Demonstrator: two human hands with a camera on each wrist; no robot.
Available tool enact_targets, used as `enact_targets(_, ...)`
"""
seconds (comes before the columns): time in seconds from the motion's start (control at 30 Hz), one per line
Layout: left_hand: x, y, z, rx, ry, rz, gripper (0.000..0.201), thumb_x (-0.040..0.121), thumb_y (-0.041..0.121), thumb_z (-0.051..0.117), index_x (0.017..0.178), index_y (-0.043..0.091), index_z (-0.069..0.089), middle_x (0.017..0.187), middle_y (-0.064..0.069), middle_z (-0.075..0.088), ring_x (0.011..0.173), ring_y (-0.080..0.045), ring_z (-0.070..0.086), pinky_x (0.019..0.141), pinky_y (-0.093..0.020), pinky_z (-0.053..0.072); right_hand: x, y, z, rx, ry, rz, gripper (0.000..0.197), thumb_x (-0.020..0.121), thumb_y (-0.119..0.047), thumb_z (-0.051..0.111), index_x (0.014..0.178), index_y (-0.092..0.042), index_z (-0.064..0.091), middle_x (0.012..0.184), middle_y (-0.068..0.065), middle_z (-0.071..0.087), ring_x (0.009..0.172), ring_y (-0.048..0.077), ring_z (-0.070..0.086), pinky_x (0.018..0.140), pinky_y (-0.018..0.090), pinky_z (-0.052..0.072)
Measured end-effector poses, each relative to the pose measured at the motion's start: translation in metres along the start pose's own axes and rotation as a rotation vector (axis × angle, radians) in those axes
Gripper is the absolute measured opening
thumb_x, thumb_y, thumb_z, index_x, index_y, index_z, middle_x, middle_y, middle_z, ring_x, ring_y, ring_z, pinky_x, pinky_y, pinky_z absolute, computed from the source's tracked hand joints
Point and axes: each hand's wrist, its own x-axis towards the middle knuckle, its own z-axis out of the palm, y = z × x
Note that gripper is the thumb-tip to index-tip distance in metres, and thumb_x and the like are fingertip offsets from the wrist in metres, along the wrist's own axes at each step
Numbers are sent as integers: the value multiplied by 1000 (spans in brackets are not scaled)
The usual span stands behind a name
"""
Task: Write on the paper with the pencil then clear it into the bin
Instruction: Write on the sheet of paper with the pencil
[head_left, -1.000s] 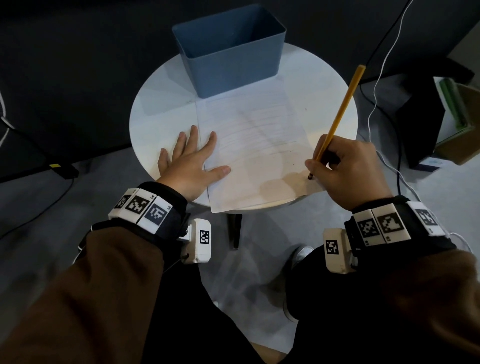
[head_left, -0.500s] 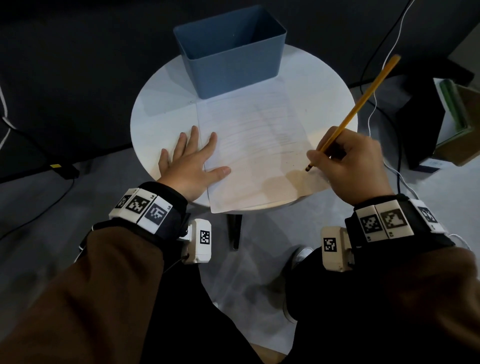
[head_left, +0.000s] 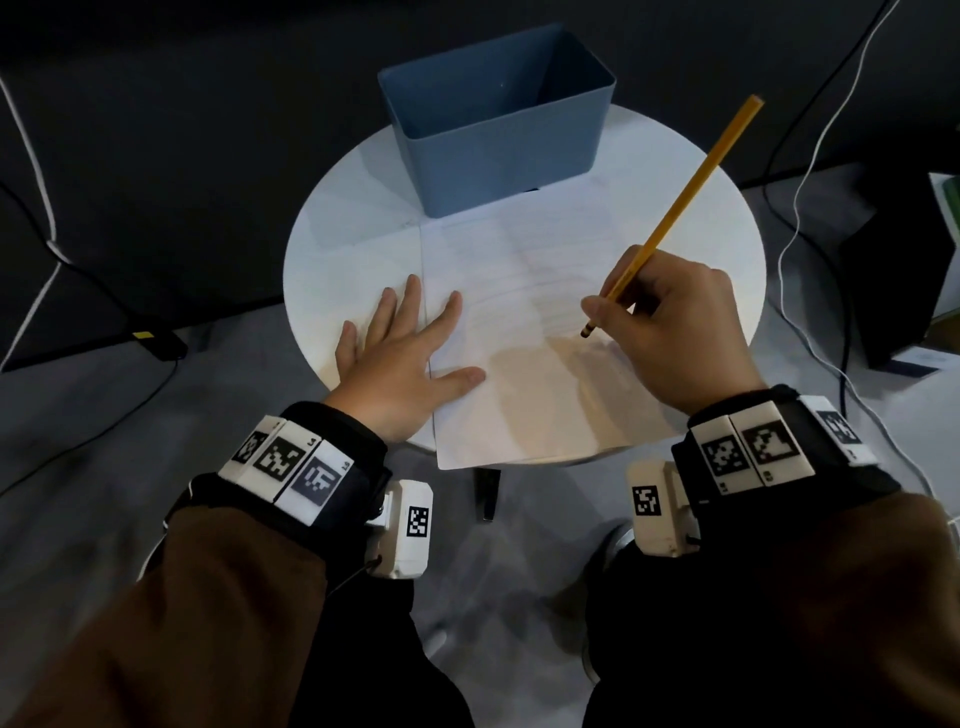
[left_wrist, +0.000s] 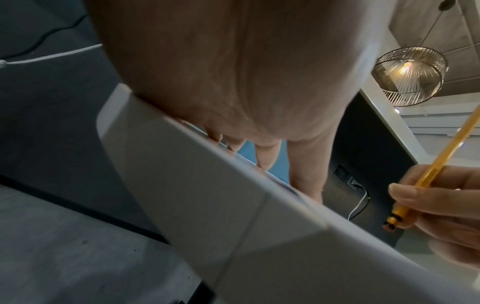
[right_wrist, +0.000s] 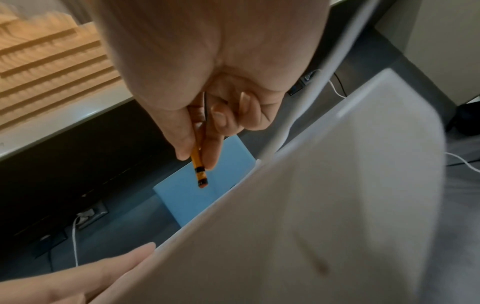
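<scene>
Hands — left hand (head_left: 410, 358) flat on paper (head_left: 530, 332); right hand (head_left: 675, 327) pinching yellow pencil (head_left: 685, 197).

The head view is showing a dim room, its dark floor and walls bending at the wide-angle edges. Light is falling from above onto the round white table (head_left: 332, 270), and soft hand shadows are lying across the lined white paper sheet (head_left: 524, 384). A caged pendant lamp (left_wrist: 410, 76) is glowing warmly in the left wrist view. The right wrist view is smearing with blur.
</scene>
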Motion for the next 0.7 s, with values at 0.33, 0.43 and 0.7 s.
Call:
enact_targets(0.33, 9, -8, -13, -523, 436, 62, 31, 102, 36, 53, 131, 34, 63, 138, 14, 58, 131, 1, 48, 116, -31, 34, 5, -5, 9, 196, -19, 47, 14, 93, -22, 73, 84, -16, 64, 74, 0, 68, 71, 23, 66, 69, 41, 56)
enact_targets(0.43, 9, -4, -20, -616, 614, 75, 23, 100, 26, 57, 89, 20, 76, 92, 20, 72, 95, 8, 63, 88, -14, 47, 6, -2, 9, 280, 14, 53, 12, 94, -21, 71, 86, -14, 66, 76, 0, 71, 78, 25, 71, 75, 49, 58)
enact_targets(0.7, 10, -2, -18, -644, 638, 105, 21, 99, 23, 58, 81, 13, 62, 71, 12, 64, 64, -6, 58, 62, -17, 47, 7, -3, 10, 333, 73, 41, 14, 97, -19, 68, 94, -6, 65, 78, 1, 71, 69, 11, 67, 65, 25, 51)
